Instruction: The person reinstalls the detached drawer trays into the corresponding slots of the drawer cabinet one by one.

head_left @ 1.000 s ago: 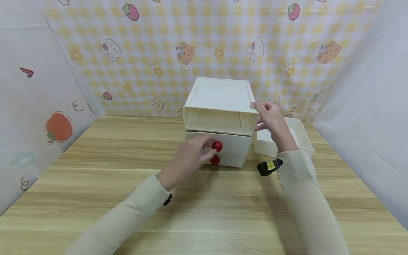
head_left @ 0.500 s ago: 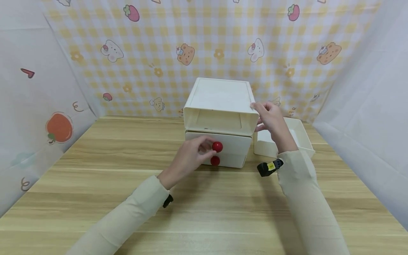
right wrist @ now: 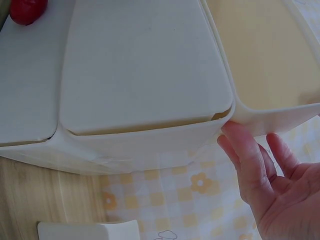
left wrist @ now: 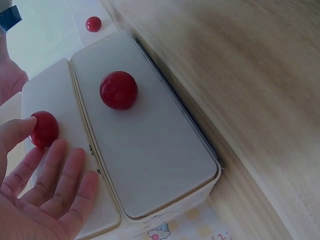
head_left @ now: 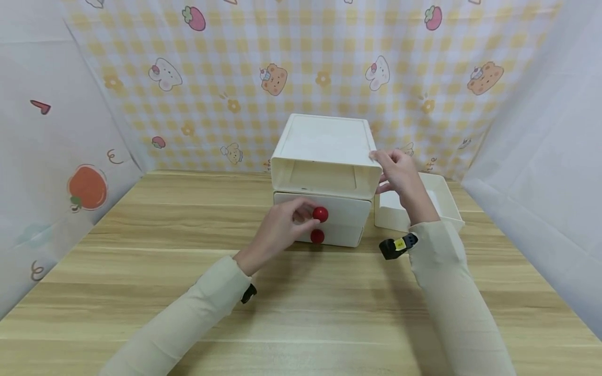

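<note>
A white drawer cabinet (head_left: 329, 138) stands on the table with its top compartment gaping and no drawer inside. Below that, the middle drawer and the bottom drawer sit in place. My left hand (head_left: 282, 219) pinches the red round knob (left wrist: 45, 129) of the middle drawer between thumb and finger, the other fingers spread near the drawer front. Beneath is the bottom drawer's red knob (left wrist: 118, 90), untouched. My right hand (head_left: 398, 172) holds the cabinet's upper right side, fingertips at the top corner and against the side wall (right wrist: 150, 150).
A loose white drawer (head_left: 444, 196) rests on the table right of the cabinet, partly hidden behind the right forearm. Beyond the cabinet in the left wrist view is another red knob (left wrist: 93, 24). A yellow checked cloth (head_left: 211, 78) hangs behind the wooden table (head_left: 141, 292).
</note>
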### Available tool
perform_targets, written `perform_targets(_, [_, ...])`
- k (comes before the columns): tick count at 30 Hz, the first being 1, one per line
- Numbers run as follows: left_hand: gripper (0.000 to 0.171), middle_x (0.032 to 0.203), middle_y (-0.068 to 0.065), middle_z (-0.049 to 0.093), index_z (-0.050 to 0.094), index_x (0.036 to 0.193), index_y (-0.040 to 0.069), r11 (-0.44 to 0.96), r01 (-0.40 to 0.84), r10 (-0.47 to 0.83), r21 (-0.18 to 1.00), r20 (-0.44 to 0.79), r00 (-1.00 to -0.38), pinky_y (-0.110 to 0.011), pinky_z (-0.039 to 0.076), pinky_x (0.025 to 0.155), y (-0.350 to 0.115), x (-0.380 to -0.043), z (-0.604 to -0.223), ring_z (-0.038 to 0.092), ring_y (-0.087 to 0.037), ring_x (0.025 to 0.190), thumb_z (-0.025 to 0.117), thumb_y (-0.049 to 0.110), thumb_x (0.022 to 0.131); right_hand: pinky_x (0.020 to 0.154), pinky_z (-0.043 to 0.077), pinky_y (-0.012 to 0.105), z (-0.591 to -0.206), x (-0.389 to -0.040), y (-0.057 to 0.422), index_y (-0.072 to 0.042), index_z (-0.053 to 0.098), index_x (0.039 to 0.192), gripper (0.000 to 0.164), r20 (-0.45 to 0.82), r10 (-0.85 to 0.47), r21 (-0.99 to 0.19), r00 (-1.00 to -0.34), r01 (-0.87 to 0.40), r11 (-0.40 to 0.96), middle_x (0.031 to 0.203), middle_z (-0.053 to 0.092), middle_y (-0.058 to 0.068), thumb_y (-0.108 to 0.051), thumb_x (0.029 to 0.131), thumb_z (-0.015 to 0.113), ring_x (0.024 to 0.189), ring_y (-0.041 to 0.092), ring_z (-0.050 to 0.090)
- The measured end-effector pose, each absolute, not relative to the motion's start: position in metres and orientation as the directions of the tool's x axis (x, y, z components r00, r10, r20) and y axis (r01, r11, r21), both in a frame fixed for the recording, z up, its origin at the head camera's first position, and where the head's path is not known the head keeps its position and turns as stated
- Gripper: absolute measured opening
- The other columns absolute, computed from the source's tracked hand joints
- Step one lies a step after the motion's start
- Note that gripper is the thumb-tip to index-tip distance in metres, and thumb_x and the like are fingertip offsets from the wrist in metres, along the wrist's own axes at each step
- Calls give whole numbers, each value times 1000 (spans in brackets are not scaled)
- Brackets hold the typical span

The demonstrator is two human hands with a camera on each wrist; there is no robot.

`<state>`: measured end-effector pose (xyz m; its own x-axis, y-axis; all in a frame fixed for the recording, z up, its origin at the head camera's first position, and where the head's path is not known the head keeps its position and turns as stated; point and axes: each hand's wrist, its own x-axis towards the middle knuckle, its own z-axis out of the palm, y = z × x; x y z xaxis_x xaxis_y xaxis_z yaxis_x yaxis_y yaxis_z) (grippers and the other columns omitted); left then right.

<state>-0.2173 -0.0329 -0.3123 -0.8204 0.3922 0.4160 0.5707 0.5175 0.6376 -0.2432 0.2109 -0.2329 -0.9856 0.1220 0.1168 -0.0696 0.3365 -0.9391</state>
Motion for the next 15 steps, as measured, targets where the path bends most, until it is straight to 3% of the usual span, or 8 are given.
perform_targets(15, [26,90,3,68,63,107,14,522,582,406,623,419,-812,-21,53,71,-33,-223,-312,61,-8,76,69,24,84,51,54,23,-232,-243,212,-10,44,87,33,109,118,-937,-987,-63,344,97,41,6,-42,89,51,69,14,54])
